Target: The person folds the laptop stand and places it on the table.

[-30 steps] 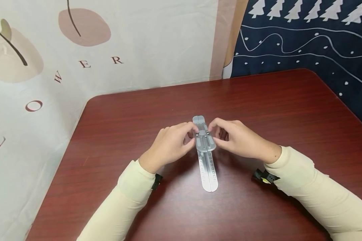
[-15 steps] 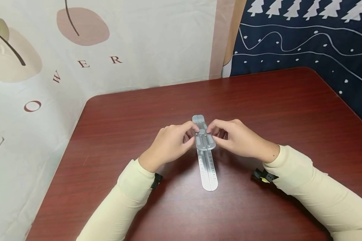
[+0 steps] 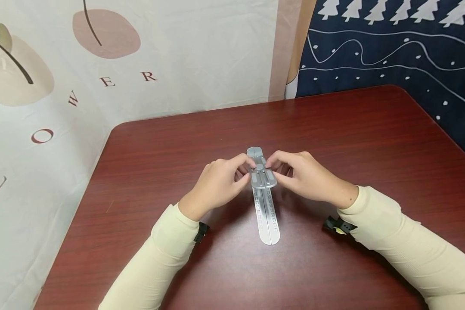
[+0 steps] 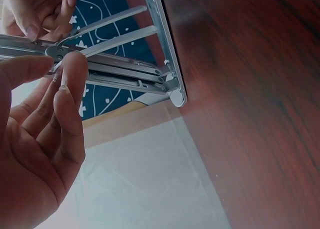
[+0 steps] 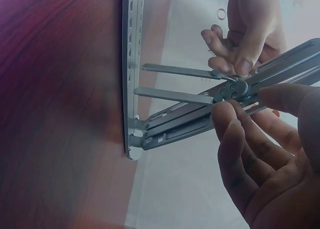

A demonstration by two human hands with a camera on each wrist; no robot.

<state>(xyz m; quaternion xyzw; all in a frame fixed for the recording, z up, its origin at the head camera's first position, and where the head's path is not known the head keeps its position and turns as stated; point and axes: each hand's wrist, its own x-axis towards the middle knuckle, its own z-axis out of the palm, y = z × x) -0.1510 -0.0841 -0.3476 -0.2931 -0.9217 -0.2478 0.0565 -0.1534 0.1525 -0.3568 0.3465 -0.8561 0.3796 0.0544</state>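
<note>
A folding laptop stand (image 3: 269,215) of silvery metal stands on the table, its slotted base flat and its upper frame (image 5: 180,116) raised at a slant. Two thin support legs (image 4: 122,39) run between the base and the pivot in the middle of the frame. My left hand (image 3: 218,185) pinches the left side of the frame at that pivot, thumb and forefinger near the leg. Opposite it, my right hand (image 3: 310,176) pinches the right side in the same way. In the right wrist view, the right fingertips (image 5: 222,114) sit at the upper end of a leg.
The dark red wooden table (image 3: 178,137) has rounded far corners. A pale cloth (image 3: 209,51) with printed letters hangs behind it and to the left. A navy cloth (image 3: 372,56) with white trees hangs at the right. Black bands (image 3: 339,224) show under both wrists.
The near end of the stand's upper frame has shifted slightly away from me, while the base stays in place. Both hands keep their pinch and have moved a little with it.
</note>
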